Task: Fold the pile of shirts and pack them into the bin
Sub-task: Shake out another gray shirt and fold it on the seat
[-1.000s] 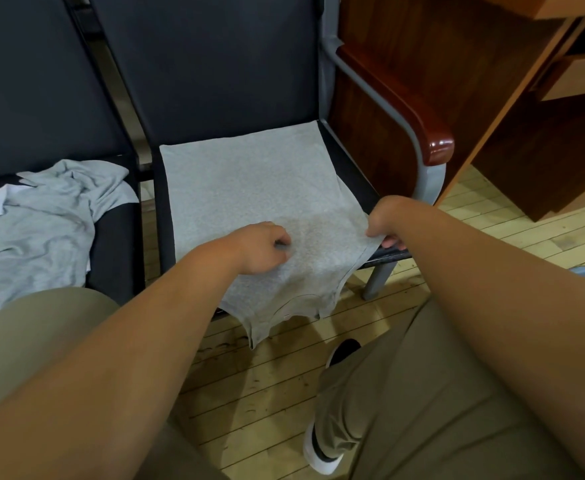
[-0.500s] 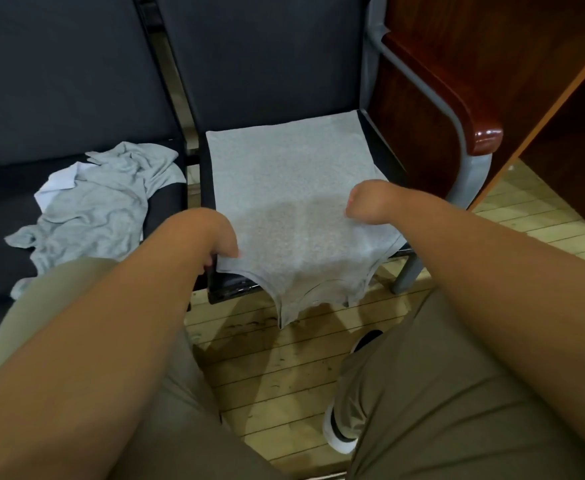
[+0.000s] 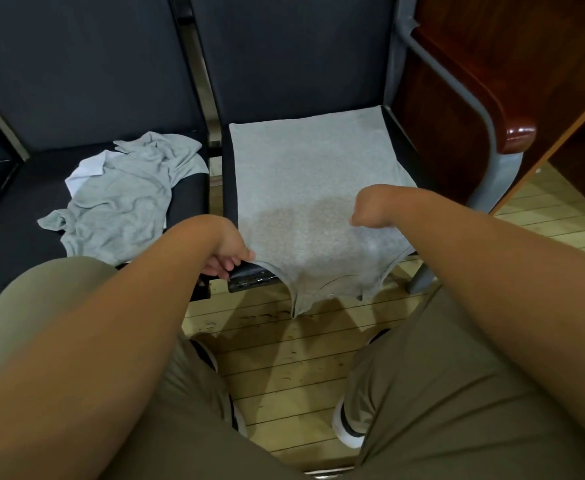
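left hand [image 3: 230, 252] moved to grey shirt [image 3: 312, 174] corner, pinching it | right hand [image 3: 370, 207] curled (grip unclear)

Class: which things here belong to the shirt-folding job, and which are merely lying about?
Job: flat grey shirt, left hand and right hand gripping it; crumpled shirt pile.
Lying about: black chair seat, wooden armrest, wooden desk.

A row of dark padded seats [image 3: 14, 220] with tall dark backrests [image 3: 301, 53] stands on a pale wooden plank floor [image 3: 284, 368] marked with dark scuffs. The right-hand seat has a grey metal tube frame [image 3: 490, 143] and a glossy reddish wooden armrest [image 3: 513, 133]. Just beside it rises a red-brown wooden panel [image 3: 526, 46]. Soft shadows fall across the planks.
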A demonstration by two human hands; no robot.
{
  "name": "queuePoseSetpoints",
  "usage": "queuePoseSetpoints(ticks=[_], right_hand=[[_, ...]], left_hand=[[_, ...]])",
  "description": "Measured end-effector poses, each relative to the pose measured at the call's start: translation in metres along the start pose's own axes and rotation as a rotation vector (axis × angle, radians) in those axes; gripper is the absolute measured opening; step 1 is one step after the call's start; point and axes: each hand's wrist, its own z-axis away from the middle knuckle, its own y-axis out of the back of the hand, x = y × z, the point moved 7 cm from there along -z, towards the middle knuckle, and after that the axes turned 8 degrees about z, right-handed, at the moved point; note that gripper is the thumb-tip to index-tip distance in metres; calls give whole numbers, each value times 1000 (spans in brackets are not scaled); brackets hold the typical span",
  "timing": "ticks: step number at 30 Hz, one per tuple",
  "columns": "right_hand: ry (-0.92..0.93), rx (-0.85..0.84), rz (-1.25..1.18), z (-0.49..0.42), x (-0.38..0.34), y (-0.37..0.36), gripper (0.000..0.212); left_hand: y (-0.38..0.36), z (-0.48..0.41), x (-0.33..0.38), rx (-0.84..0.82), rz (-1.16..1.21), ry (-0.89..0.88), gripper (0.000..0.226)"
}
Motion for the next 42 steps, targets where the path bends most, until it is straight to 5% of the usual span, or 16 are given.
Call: queuePoseSetpoints(ticks=[5,9,14,18,23,28,35,42], right_hand=[[-113,158,-547,24,25,-1,25],[-321,-138,-1186,57,38,-60,14],[-371,-474,-879,64,63,-129,24],[-443,-393,-759,46,89,-163,37],[-339,-303,-722,23,81,-171,81],[-192,-225,-710,15,59,-160,82],[-234,-388,-660,20,57,-175,82],[-283,-501,-518,48,67,-170,67]], left_hand=[[-39,19,-1,-118,-118,21,84],[-100,10,-5,-336,-185,10,84],[-152,-17,-13,-270,-274,-60,98],[-162,-38,0,-76,-166,-289,83],[-165,-62,6,-35,97,-424,73],[-176,-62,12,-59,266,-459,62],[-177,-56,8,-75,65,-329,49],[-201,-25,4,-345,393,-230,33]])
